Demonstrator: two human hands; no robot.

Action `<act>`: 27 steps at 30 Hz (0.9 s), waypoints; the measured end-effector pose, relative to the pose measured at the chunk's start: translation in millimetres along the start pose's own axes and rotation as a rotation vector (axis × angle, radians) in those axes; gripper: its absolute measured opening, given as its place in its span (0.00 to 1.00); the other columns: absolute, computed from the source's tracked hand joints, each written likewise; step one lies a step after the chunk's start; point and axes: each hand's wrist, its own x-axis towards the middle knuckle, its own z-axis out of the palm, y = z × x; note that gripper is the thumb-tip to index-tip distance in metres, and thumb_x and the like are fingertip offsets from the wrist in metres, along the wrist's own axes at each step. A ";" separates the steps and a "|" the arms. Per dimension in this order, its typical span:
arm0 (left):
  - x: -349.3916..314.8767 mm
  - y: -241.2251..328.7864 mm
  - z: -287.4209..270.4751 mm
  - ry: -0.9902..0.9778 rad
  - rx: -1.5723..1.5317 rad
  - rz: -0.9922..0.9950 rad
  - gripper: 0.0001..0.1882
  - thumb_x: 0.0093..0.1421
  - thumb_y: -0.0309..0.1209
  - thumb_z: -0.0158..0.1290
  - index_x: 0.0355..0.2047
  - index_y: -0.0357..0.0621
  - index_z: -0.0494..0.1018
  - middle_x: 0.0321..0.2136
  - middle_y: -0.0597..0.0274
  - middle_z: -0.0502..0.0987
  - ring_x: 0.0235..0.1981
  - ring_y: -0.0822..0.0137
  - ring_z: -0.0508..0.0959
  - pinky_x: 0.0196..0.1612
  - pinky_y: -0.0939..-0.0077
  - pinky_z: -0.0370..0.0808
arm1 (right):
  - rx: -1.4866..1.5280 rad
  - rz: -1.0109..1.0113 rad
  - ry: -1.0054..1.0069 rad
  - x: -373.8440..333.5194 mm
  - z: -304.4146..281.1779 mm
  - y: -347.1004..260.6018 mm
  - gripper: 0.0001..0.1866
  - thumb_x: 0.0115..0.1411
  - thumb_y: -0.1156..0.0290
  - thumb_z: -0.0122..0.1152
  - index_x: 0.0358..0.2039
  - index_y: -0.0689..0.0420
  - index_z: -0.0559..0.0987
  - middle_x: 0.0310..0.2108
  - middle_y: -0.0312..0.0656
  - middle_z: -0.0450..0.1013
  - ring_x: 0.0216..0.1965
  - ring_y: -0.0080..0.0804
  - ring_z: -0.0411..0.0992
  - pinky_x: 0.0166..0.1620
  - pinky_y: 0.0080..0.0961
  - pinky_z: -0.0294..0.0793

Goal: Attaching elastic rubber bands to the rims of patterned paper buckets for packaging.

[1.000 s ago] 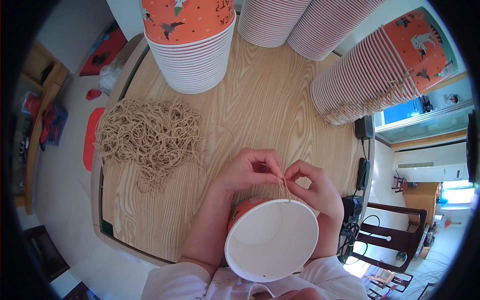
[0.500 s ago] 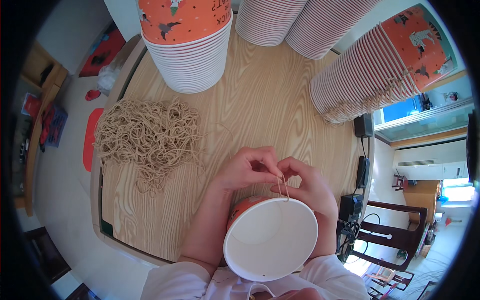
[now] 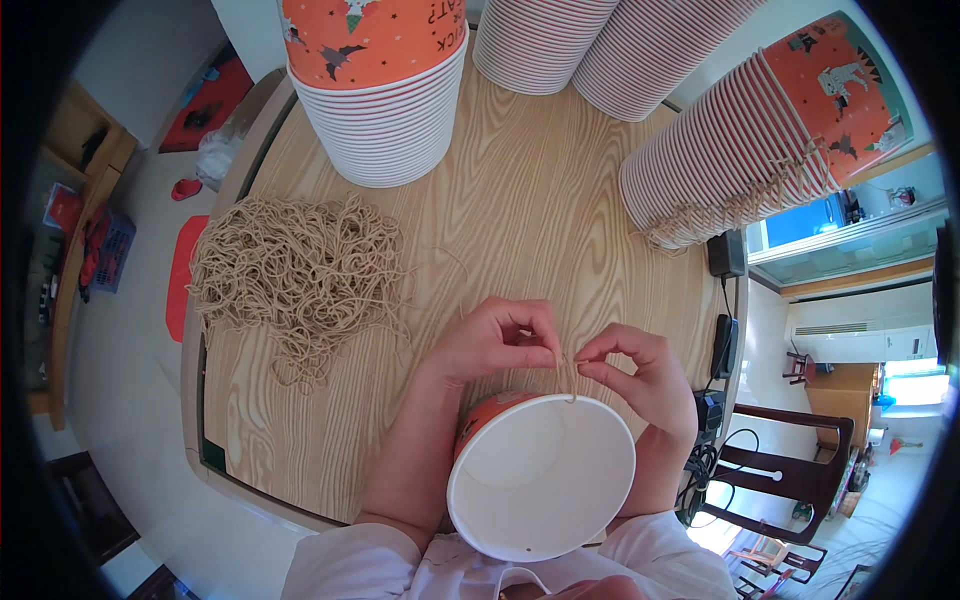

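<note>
R hand (image 3: 648, 372) shifted rt from L hand (image 3: 498, 342), both pinched closed on twine (image 3: 568, 381), nr wht tub (image 3: 540, 480)

Two hands (image 3: 500, 342) (image 3: 648, 375), one loose bucket (image 3: 540, 485), four bucket stacks (image 3: 385, 125) (image 3: 543, 42) (image 3: 658, 55) (image 3: 730, 140), one twine heap (image 3: 300, 268).

Dark lettering (image 3: 447, 30), set in more than one line, stands upside down on the orange bucket (image 3: 375, 50) beyond the left hand (image 3: 495, 340), at the top of a white-rimmed stack (image 3: 385, 130). Part of it curves out of sight around the bucket's side, so only pieces of words show.
</note>
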 end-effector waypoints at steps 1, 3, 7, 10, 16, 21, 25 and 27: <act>0.4 -1.0 0.2 -0.002 0.000 0.000 0.05 0.48 0.17 0.60 0.25 0.39 0.77 0.26 0.67 0.69 0.28 0.76 0.70 0.32 0.83 0.65 | 0.025 -0.012 0.046 0.8 1.3 -0.8 0.08 0.52 0.79 0.64 0.35 0.63 0.78 0.29 0.39 0.75 0.32 0.24 0.74 0.38 0.21 0.73; -0.2 -3.1 -0.8 0.010 0.023 0.022 0.05 0.48 0.17 0.60 0.25 0.39 0.77 0.26 0.67 0.70 0.29 0.76 0.70 0.33 0.83 0.66 | 0.040 0.001 0.036 3.1 5.2 -3.5 0.09 0.52 0.79 0.65 0.35 0.63 0.78 0.29 0.39 0.75 0.33 0.25 0.74 0.38 0.21 0.73; 0.1 -0.3 0.3 0.004 0.024 0.021 0.05 0.49 0.18 0.60 0.25 0.39 0.77 0.26 0.66 0.70 0.30 0.75 0.71 0.34 0.82 0.66 | 0.034 0.054 0.012 4.3 10.1 -4.7 0.11 0.50 0.79 0.66 0.35 0.62 0.78 0.29 0.39 0.75 0.33 0.26 0.75 0.38 0.21 0.73; 0.0 -0.4 1.1 0.010 -0.033 0.007 0.04 0.49 0.18 0.60 0.25 0.39 0.77 0.27 0.66 0.70 0.31 0.75 0.71 0.35 0.82 0.67 | -0.050 0.152 0.004 8.3 17.4 -11.0 0.09 0.50 0.80 0.65 0.34 0.63 0.78 0.29 0.38 0.74 0.33 0.24 0.73 0.38 0.20 0.72; -1.7 3.4 1.9 0.015 -0.020 0.014 0.03 0.50 0.21 0.60 0.25 0.39 0.76 0.27 0.66 0.71 0.31 0.74 0.71 0.35 0.82 0.66 | -0.079 -0.025 -0.012 5.9 6.5 -0.3 0.06 0.51 0.79 0.65 0.30 0.63 0.79 0.27 0.40 0.73 0.30 0.25 0.72 0.34 0.21 0.69; -2.1 3.7 3.0 -0.113 -0.076 -0.068 0.05 0.51 0.25 0.59 0.23 0.39 0.74 0.26 0.64 0.70 0.31 0.72 0.70 0.36 0.79 0.64 | -0.030 -0.046 0.010 -0.8 2.8 -5.8 0.05 0.51 0.79 0.65 0.30 0.63 0.78 0.26 0.40 0.73 0.30 0.28 0.71 0.35 0.21 0.69; -0.9 -4.9 -3.5 -0.157 -0.062 -0.026 0.06 0.52 0.27 0.58 0.22 0.39 0.74 0.26 0.63 0.69 0.32 0.71 0.69 0.38 0.78 0.64 | -0.012 0.013 0.097 -1.4 6.8 -8.6 0.06 0.50 0.80 0.65 0.30 0.64 0.77 0.26 0.40 0.72 0.30 0.29 0.71 0.35 0.22 0.68; 0.1 -8.3 -5.6 -0.153 -0.079 0.002 0.07 0.57 0.27 0.55 0.23 0.39 0.74 0.28 0.67 0.71 0.33 0.75 0.72 0.39 0.80 0.67 | -0.046 -0.039 0.119 -2.3 5.8 -8.6 0.07 0.50 0.80 0.65 0.30 0.63 0.77 0.27 0.39 0.72 0.31 0.30 0.71 0.35 0.22 0.69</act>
